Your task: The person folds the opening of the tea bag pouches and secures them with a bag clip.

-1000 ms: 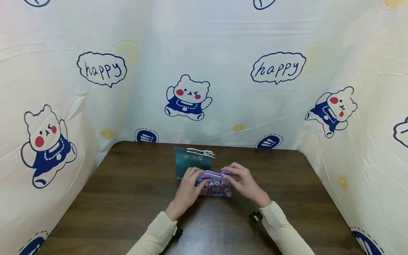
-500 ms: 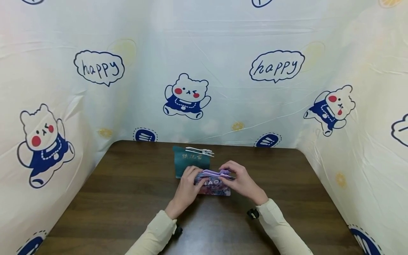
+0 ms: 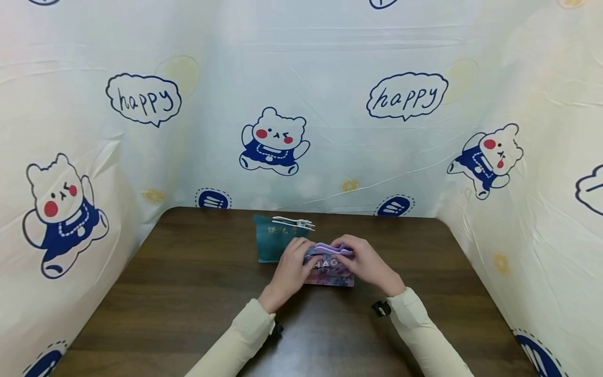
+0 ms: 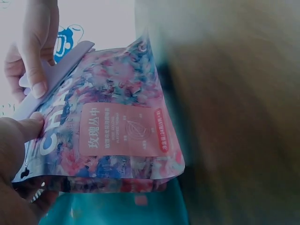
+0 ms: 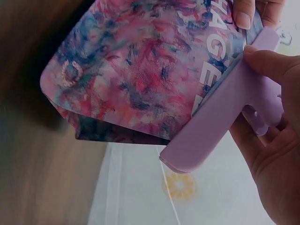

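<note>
A patterned pink-and-blue tea pouch (image 3: pixel 330 273) with white lettering stands on the table. Across its top edge lies a purple bag clip (image 3: pixel 335 249). My left hand (image 3: pixel 292 266) pinches the pouch's upper left corner, thumb on the front, as the left wrist view also shows. At the other side my right hand (image 3: pixel 369 262) grips the clip's handles between thumb and fingers. In the right wrist view the clip (image 5: pixel 206 126) runs along the pouch's top and sticks out past its side edge. Whether its arms are fully pressed together I cannot tell.
Behind and to the left stands a teal pouch (image 3: pixel 270 246) with a white clip (image 3: pixel 293 223) at its top, partly hidden by my left hand. The dark wooden table (image 3: pixel 188 293) is surrounded by a printed cloth (image 3: pixel 330 104) at the back and sides.
Both hands, the patterned pouch and the purple clip have shifted a little to the right. My left hand now covers more of the teal pouch's right side. The head view has turned slightly.
</note>
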The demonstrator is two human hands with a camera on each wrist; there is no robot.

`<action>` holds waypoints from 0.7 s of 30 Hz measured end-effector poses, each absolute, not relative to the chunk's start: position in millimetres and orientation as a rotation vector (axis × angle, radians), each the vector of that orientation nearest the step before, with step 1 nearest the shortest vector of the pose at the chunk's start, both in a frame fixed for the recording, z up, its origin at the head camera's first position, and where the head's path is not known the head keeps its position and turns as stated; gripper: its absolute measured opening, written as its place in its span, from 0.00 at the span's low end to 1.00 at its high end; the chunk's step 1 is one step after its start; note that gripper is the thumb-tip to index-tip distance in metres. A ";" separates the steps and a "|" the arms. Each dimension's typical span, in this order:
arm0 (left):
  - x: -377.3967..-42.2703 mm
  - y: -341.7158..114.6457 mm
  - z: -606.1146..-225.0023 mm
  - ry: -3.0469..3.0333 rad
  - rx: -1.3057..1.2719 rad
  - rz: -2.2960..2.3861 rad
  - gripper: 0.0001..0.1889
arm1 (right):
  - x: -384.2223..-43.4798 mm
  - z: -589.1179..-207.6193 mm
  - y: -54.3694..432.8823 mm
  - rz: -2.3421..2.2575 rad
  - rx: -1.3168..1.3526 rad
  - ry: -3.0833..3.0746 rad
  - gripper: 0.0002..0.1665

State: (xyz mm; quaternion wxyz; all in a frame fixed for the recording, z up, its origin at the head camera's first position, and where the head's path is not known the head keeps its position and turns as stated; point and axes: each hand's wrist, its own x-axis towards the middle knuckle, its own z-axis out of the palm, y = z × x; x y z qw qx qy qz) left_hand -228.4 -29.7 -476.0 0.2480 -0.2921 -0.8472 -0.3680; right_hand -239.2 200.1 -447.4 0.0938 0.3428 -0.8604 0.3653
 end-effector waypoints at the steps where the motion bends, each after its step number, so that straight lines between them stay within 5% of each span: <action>1: -230.1 -25.7 -473.9 -2.323 -0.798 -0.998 0.11 | -239.8 -445.8 203.6 1.071 1.000 -2.567 0.14; 21: -274.3 43.7 -454.4 -2.454 -0.806 -0.690 0.10 | -277.9 -447.6 255.4 1.049 0.871 -2.525 0.15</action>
